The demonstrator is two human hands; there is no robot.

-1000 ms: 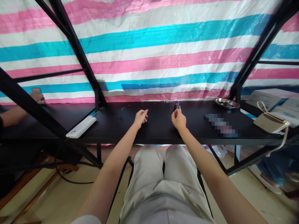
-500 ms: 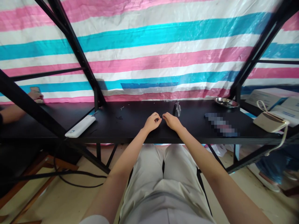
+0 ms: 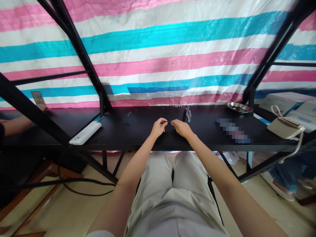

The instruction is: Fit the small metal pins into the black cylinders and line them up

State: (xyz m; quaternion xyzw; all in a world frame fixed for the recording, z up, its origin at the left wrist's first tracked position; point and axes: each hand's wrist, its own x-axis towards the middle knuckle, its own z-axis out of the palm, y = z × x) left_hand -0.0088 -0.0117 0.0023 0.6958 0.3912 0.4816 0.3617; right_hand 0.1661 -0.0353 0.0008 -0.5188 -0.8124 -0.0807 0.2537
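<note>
The left hand and right hand, both curled nearly closed, pinch a thin dark piece between them, around the middle of the table. Its long axis runs left-right, along the table's length.

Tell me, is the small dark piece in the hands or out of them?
In them: the small dark piece spans the gap between the left hand and the right hand, pinched from both sides.

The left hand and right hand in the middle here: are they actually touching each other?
Apart. The head view shows a small gap between the left hand and the right hand, bridged by a thin dark piece that both pinch.
</note>
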